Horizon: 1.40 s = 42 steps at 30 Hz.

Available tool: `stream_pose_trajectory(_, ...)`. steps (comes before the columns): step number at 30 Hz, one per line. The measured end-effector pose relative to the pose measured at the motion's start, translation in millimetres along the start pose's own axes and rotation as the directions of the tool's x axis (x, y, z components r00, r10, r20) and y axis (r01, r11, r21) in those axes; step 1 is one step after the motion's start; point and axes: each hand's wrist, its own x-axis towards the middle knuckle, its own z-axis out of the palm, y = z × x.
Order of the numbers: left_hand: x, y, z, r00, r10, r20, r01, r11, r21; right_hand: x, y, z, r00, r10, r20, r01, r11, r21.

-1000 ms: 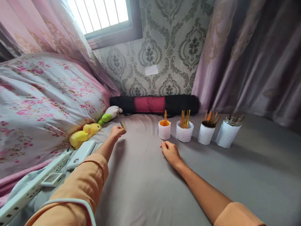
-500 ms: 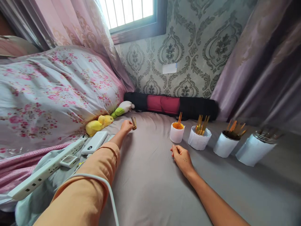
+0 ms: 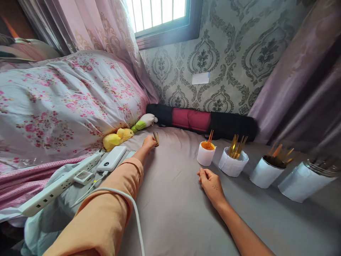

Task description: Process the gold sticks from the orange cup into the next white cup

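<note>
My left hand point(image 3: 148, 143) reaches far forward over the grey bed sheet point(image 3: 173, 213) and is closed on a small bundle of thin wooden sticks point(image 3: 156, 138). My right hand point(image 3: 210, 183) rests on the sheet with its fingers curled loosely and nothing visible in it. It lies just in front of a white cup with orange sticks point(image 3: 205, 153). Beside that cup stand a second white cup of yellow sticks point(image 3: 233, 161), a third with brown and orange sticks point(image 3: 268, 170), and a paper-wrapped glass jar point(image 3: 303, 179).
A flowered quilt point(image 3: 66, 103) is piled at the left with a yellow plush toy point(image 3: 115, 138) and a green and white one point(image 3: 144, 121). A power strip point(image 3: 53, 188), a power bank point(image 3: 112, 159) and a white cable point(image 3: 128, 202) lie near my left arm. A black and red roll point(image 3: 202, 122) lies against the wall.
The view has swung to the left, so everything sits further right in the picture. Both hands keep their places on the sheet; the left still grips the sticks.
</note>
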Motion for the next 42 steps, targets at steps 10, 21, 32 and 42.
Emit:
stream_pose_trajectory(10,2,5,7.1,1.0,-0.015,-0.01,0.015,1.0,-0.012,1,2,0,1.0,-0.002,-0.01,0.001,1.0,-0.027)
stream_pose_trajectory(21,7,5,10.0,1.0,-0.026,-0.015,0.027,0.999,0.02,2,3,1,1.0,0.009,-0.012,-0.01,1.0,-0.029)
stream_pose_trajectory(32,7,10,14.2,1.0,-0.031,-0.003,0.031,0.999,0.021,1,2,1,1.0,0.011,-0.009,-0.012,1.0,-0.011)
stream_pose_trajectory(42,10,6,18.0,0.999,-0.052,-0.002,0.052,0.998,0.025,4,6,3,1.0,0.009,-0.026,-0.01,0.999,-0.03)
